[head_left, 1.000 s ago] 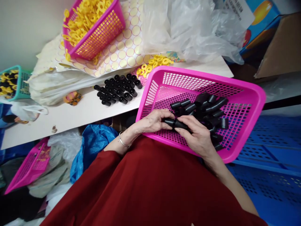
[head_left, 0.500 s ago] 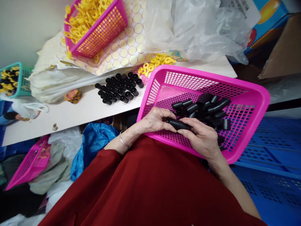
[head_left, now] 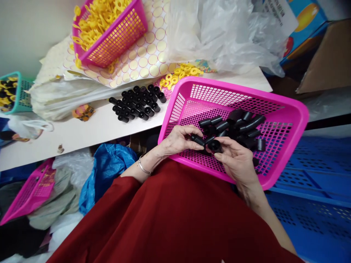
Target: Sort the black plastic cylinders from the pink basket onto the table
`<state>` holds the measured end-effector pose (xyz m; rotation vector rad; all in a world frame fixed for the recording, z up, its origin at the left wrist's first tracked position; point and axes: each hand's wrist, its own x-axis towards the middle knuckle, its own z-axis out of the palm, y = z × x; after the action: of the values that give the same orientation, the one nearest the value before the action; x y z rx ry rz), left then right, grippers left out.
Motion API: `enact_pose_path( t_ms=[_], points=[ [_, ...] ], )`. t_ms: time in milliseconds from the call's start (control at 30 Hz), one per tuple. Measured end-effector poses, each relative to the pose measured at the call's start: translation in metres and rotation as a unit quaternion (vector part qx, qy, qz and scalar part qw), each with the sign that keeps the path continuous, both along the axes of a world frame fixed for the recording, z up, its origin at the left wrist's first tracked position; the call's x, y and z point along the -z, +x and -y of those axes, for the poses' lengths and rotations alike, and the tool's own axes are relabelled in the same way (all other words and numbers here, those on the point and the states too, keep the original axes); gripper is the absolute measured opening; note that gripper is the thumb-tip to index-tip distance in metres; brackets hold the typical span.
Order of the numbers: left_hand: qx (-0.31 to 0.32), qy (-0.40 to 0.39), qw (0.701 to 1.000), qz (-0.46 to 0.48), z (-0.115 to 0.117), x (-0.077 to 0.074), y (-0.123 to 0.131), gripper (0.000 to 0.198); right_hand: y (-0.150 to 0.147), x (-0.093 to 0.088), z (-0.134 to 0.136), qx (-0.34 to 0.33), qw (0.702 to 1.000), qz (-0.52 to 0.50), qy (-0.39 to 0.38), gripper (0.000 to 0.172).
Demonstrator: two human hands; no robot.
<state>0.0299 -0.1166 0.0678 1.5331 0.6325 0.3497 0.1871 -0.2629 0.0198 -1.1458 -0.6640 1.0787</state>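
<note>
Over the near side of a large pink basket [head_left: 294,109], my left hand [head_left: 182,140] pinches a slim black cylinder [head_left: 197,140] between thumb and fingers. Close beside it, my right hand [head_left: 238,157] grips a wider black tube [head_left: 215,146], its round open end turned up toward me. A small gap separates the two pieces. Several loose black tubes [head_left: 251,126] lie jumbled on the basket's mesh floor beyond my hands. To the left, a group of black cylinders [head_left: 137,102] stands packed together on the white table, most of them upright.
A smaller pink basket [head_left: 117,44] full of yellow ring pieces [head_left: 102,20] sits on a sheet of round stickers [head_left: 142,54]. More yellow rings [head_left: 182,73] lie behind the large basket. Clear plastic bags [head_left: 219,36] fill the back; blue crates [head_left: 320,175] stand right.
The two black pieces, end to end in one line before, are now apart. My right hand has tilted its tube so the open end shows.
</note>
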Motion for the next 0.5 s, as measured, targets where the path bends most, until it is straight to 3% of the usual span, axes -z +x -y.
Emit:
enact_pose_path(
  t_ms=[167,267,367,500],
  points=[
    [-0.009,-0.044,0.999,0.008,0.007,0.002,0.005,0.031,-0.003,-0.004,0.000,-0.012,0.999,-0.051,-0.006,0.034],
    [-0.032,-0.049,0.998,0.011,0.010,0.007,0.005,0.042,-0.003,-0.003,0.001,-0.012,0.998,-0.060,-0.011,0.034],
    [-0.043,-0.037,0.998,0.003,0.011,0.010,0.005,0.048,-0.003,-0.004,0.002,0.011,1.000,0.007,-0.002,0.031],
    [-0.016,0.032,0.999,-0.015,0.010,0.009,0.007,0.030,-0.001,-0.009,0.001,0.049,0.985,0.167,0.020,0.026]
  ],
)
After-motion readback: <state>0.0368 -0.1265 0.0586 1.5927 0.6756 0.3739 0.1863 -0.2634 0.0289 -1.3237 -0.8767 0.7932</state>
